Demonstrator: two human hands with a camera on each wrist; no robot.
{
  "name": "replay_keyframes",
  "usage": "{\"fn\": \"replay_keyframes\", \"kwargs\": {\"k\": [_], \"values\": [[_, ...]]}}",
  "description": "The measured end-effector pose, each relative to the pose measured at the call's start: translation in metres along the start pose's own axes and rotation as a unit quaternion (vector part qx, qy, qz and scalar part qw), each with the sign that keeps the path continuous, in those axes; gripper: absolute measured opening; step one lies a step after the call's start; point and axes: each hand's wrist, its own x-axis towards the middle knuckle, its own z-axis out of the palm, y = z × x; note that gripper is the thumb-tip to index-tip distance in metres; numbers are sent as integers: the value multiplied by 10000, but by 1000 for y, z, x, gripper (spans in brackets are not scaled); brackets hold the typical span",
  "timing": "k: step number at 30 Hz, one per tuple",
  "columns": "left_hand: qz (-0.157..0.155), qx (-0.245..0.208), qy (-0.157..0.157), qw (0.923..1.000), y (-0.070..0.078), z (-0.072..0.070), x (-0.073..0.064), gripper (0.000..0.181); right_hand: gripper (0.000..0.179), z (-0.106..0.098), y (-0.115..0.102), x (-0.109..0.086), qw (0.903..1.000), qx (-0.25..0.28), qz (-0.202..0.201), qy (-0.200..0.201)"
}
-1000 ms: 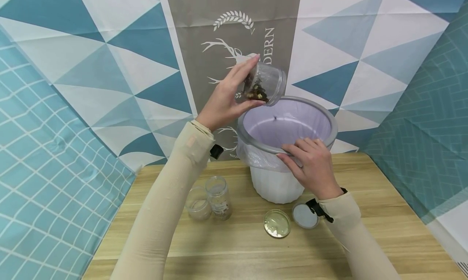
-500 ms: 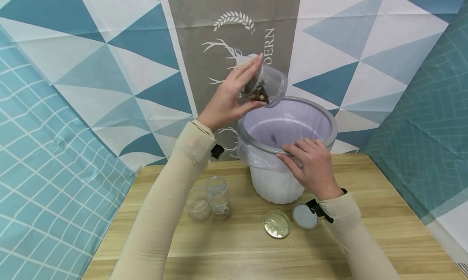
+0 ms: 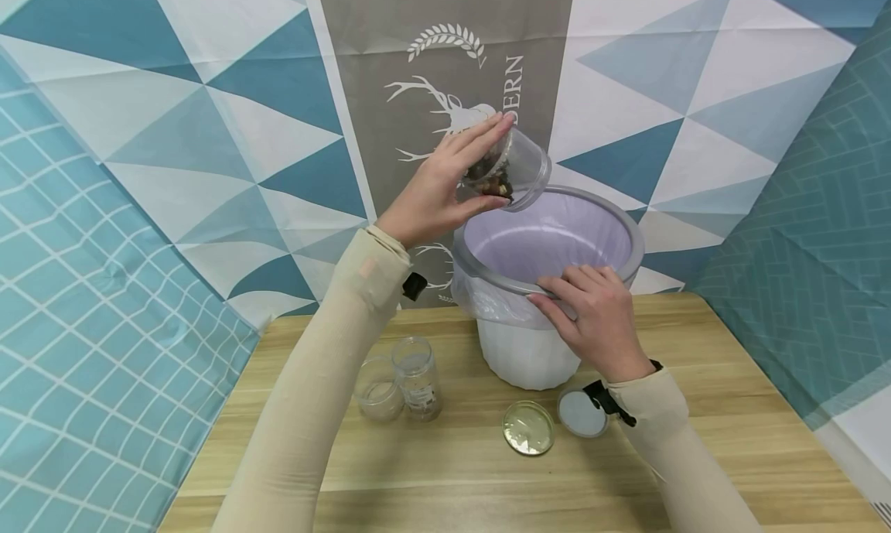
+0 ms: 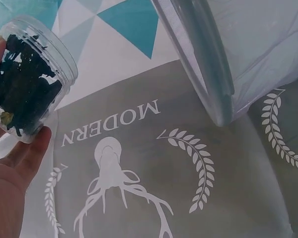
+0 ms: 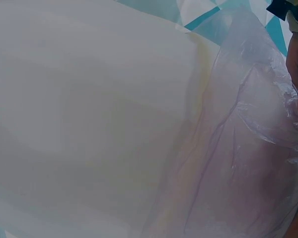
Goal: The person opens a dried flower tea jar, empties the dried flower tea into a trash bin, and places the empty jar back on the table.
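My left hand (image 3: 435,189) grips a clear plastic jar (image 3: 525,162) above the left rim of a white trash can (image 3: 525,355). The jar tilts with its mouth to the right and down; dark dried pieces (image 4: 25,84), like leaves, lie inside, seen close in the left wrist view. A thin plastic bag (image 5: 238,163) lines the can and hangs over its outside under a grey ring (image 3: 476,266). On the near side of that ring, my right hand (image 3: 595,316) holds the rim with fingers over it and thumb outside. Its fingertips are partly hidden.
Two clear jars, a tall labelled one (image 3: 418,386) and a shorter one (image 3: 379,398), stand at the left on the wooden table (image 3: 418,479). A gold-rimmed lid (image 3: 527,428) and a white lid (image 3: 582,412) lie before the can. Patterned cloth (image 3: 619,69) hangs behind.
The jar in my left hand has tipped further and shifted slightly right and down. A dark bit seen inside the can earlier is no longer visible. My right hand has stayed put.
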Motion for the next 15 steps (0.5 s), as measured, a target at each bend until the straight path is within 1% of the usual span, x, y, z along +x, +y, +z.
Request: {"fn": "replay_keyframes", "kwargs": {"k": [3, 8, 15], "values": [[58, 20, -127, 9999, 0, 0, 1, 84, 51, 0, 0, 0, 10000, 10, 3, 1], [29, 40, -283, 9996, 1, -1, 3, 84, 51, 0, 0, 0, 10000, 28, -4, 34], [79, 59, -244, 9997, 1, 0, 4, 84, 50, 0, 1, 1, 10000, 16, -25, 50]]}}
